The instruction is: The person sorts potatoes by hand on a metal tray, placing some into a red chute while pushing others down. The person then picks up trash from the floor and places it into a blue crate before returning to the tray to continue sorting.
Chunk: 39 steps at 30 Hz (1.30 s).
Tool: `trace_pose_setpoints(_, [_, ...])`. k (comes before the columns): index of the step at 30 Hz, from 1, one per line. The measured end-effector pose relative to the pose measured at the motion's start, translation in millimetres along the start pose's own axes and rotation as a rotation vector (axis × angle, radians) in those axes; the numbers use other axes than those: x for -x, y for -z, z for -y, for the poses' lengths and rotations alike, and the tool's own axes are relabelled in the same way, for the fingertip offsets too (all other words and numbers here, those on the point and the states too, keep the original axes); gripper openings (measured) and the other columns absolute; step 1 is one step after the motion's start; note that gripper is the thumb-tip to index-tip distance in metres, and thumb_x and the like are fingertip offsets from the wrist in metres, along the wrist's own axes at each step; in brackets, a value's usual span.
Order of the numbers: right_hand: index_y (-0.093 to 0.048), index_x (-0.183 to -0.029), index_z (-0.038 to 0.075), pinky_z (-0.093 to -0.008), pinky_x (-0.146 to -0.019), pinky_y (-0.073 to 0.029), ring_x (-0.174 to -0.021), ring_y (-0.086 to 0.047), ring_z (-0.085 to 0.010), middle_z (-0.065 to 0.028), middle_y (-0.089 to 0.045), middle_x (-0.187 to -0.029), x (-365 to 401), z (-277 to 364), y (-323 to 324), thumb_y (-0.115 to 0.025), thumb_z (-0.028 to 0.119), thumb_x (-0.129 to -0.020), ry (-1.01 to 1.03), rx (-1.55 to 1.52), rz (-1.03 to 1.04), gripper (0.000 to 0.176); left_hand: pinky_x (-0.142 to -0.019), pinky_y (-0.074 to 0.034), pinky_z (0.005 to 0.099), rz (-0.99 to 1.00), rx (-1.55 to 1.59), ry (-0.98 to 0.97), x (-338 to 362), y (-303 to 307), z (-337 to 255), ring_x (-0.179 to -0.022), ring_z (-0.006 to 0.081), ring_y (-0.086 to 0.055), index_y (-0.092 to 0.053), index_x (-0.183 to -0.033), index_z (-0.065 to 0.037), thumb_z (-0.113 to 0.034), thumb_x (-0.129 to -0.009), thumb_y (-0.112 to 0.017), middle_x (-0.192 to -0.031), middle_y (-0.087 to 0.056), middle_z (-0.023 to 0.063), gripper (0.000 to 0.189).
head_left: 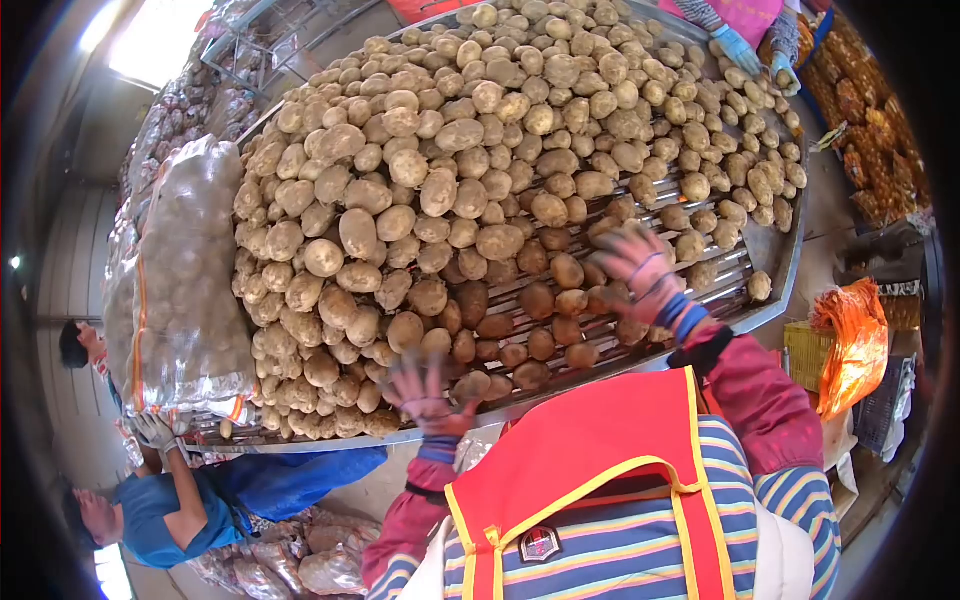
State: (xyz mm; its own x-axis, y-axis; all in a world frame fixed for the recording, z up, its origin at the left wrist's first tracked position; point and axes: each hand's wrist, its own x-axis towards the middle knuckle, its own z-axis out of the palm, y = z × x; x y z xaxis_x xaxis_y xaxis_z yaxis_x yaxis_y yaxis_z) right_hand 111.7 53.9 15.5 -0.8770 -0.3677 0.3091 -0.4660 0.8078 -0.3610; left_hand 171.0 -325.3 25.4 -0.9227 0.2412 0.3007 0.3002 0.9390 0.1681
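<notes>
A large heap of potatoes (400, 220) covers a slatted metal table (640, 345). My left hand (428, 395) is over the near edge of the heap, its fingers spread and blurred, with no potato in it. Farther right, my right hand (637, 262) reaches over the slats with its fingers apart, close to several potatoes. Whether its fingertips touch them is hard to tell because of blur. Between my hands, potatoes lie more thinly and dark slats show.
A full mesh sack (190, 280) stands at the table's left end, where a person in blue (165, 510) touches it with gloved hands. Another person's gloved hands (738, 50) are at the far right. Orange net bags (855, 340) and crates (805, 350) sit at right.
</notes>
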Motion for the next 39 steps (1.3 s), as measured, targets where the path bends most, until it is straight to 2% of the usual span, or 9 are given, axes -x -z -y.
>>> trace_pose_setpoints(5, [-0.046, -0.132, 0.018, -0.0549, -0.106, -0.026, -0.128, -0.04, -0.0336, -0.0126, -0.044, -0.137, -67.7, 81.4, -51.9, -0.066, 0.043, -0.075, 0.422, -0.224, 0.456, 0.065, -0.108, -0.002, 0.0638, 0.016, -0.23, 0.432, 39.1, -9.4, 40.4, -0.137, 0.0486, -0.011, -0.027, -0.147, -0.024, -0.067, -0.058, -0.069, -0.154, -0.01, 0.0192, 0.107])
trace_pose_setpoints(8, [-0.041, -0.138, 0.027, -0.0555, -0.106, -0.027, -0.129, -0.038, -0.0358, -0.0127, -0.036, -0.144, -90.5, 119.7, -70.2, -0.066, 0.046, -0.074, 0.595, -0.138, 0.601, 0.071, -0.109, -0.001, 0.0634, 0.344, -0.326, 0.587, 26.3, -30.0, 33.2, -0.14, 0.0466, -0.003, -0.024, -0.147, -0.028, -0.066, -0.056, -0.069, -0.154, -0.007, 0.021, 0.109])
trace_pose_setpoints(9, [-0.041, -0.138, 0.027, -0.0555, -0.106, -0.027, -0.129, -0.038, -0.0358, -0.0127, -0.036, -0.144, -91.2, 122.1, -74.2, -0.066, 0.046, -0.074, 0.608, -0.139, 0.603, 0.071, -0.109, -0.001, 0.0632, 0.182, -0.174, 0.585, 30.8, -43.4, 26.2, -0.139, 0.0476, -0.003, -0.022, -0.148, -0.027, -0.065, -0.06, -0.068, -0.154, -0.007, 0.0213, 0.106])
trace_pose_setpoints(11, [-0.039, -0.139, 0.035, -0.0583, -0.104, -0.027, -0.131, -0.036, -0.0379, -0.012, -0.029, -0.148, -90.2, 125.5, -80.5, -0.066, 0.049, -0.074, 0.596, -0.074, 0.556, 0.071, -0.108, -0.006, 0.0644, -0.115, -0.079, 0.415, 27.8, -61.0, 9.2, -0.135, 0.0515, -0.01, -0.03, -0.146, -0.024, -0.071, -0.061, -0.06, -0.152, -0.011, 0.023, 0.101])
trace_pose_setpoints(15, [-0.044, -0.135, 0.035, -0.0657, -0.105, -0.017, -0.134, -0.03, -0.0369, -0.0114, -0.028, -0.148, -48.0, 87.9, -92.4, -0.063, 0.053, -0.074, 0.478, -0.043, 0.579, 0.067, -0.105, -0.015, 0.0635, -0.073, 0.109, 0.199, 15.8, -50.5, -47.4, -0.13, 0.052, -0.019, -0.044, -0.137, -0.027, -0.068, -0.066, -0.058, -0.146, -0.025, 0.0241, 0.083])
trace_pose_setpoints(20, [-0.051, -0.13, 0.034, -0.067, -0.106, -0.012, -0.135, -0.029, -0.0349, -0.0102, -0.034, -0.145, -22.5, 40.3, -60.1, -0.06, 0.059, -0.072, 0.358, 0.213, 0.601, 0.064, -0.102, -0.01, 0.0689, 0.478, 0.022, -0.101, -12.2, -59.3, -62.5, -0.134, 0.0438, -0.02, -0.041, -0.138, -0.027, -0.069, -0.062, -0.062, -0.148, -0.03, 0.0104, 0.089])
trace_pose_setpoints(27, [-0.048, -0.132, 0.033, -0.062, -0.11, -0.01, -0.138, -0.024, -0.0315, -0.0085, -0.034, -0.146, 7.0, -18.7, -12.3, -0.061, 0.06, -0.072, 0.091, 0.476, 0.767, 0.068, -0.108, -0.009, 0.0617, 0.287, 0.367, -0.489, -36.9, -58.3, -95.3, -0.136, 0.0392, -0.023, -0.046, -0.135, -0.023, -0.058, -0.066, -0.067, -0.146, -0.034, 0.0075, 0.08])
trace_pose_setpoints(35, [-0.047, -0.134, 0.026, -0.0598, -0.109, -0.016, -0.135, -0.028, -0.0351, -0.0133, -0.036, -0.143, 75.9, -64.1, 8.6, -0.071, 0.052, -0.066, -0.491, 0.423, 0.544, 0.076, -0.108, -0.009, 0.062, 0.053, -0.24, 0.456, 7.3, -24.1, 7.1, -0.136, 0.0431, -0.018, -0.031, -0.144, -0.02, -0.058, -0.063, -0.069, -0.148, -0.02, 0.0203, 0.098])
trace_pose_setpoints(39, [-0.053, -0.124, 0.021, -0.0617, -0.107, -0.018, -0.129, -0.037, -0.0337, -0.0122, -0.045, -0.135, 46.7, -7.2, -9.5, -0.073, 0.046, -0.063, -0.12, 0.183, 0.132, 0.069, -0.106, -0.013, 0.0627, 0.335, -0.341, 0.39, 7.7, -39.4, -5.6, -0.135, 0.0409, -0.02, -0.032, -0.142, -0.012, -0.057, -0.062, -0.071, -0.144, -0.028, 0.0206, 0.1])
